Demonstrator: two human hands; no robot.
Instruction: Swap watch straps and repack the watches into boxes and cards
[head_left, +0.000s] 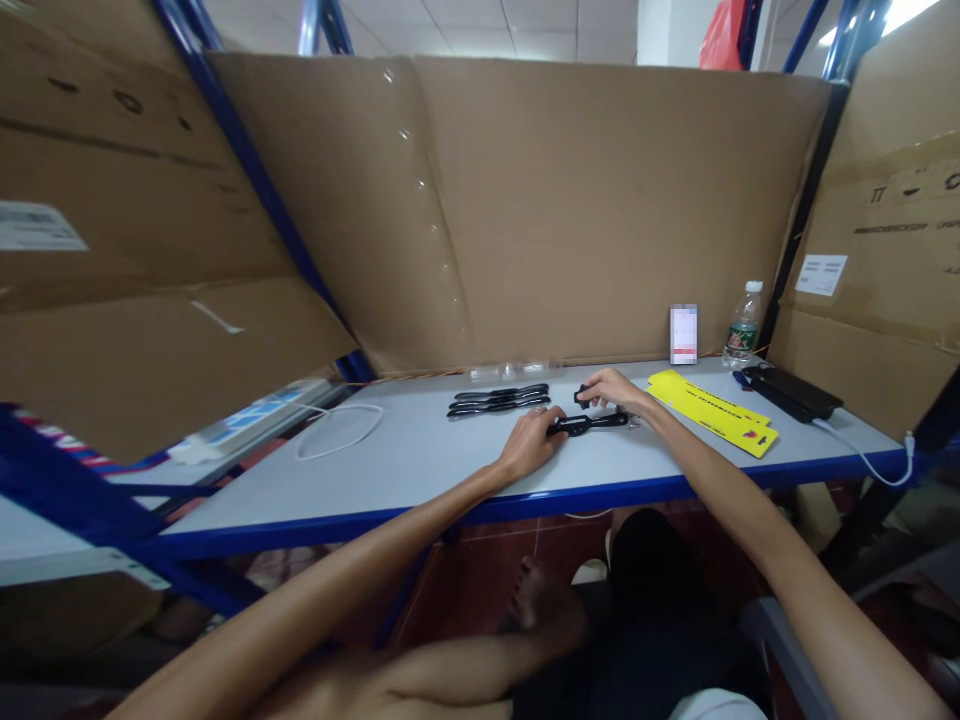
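Note:
My left hand is closed on the left end of a long black tool, which lies level just above or on the grey tabletop. Just behind that tool, my right hand pinches a small black part. Several similar long black pieces lie side by side to the left of my hands. Something small and clear sits by the tool's right end, too small to make out. Yellow printed cards lie to the right of my right hand, partly overlapping.
A phone leans on the cardboard at the back, with a water bottle to its right. A black case with a white cable lies at the right. A white cable loop and power strip are at the left.

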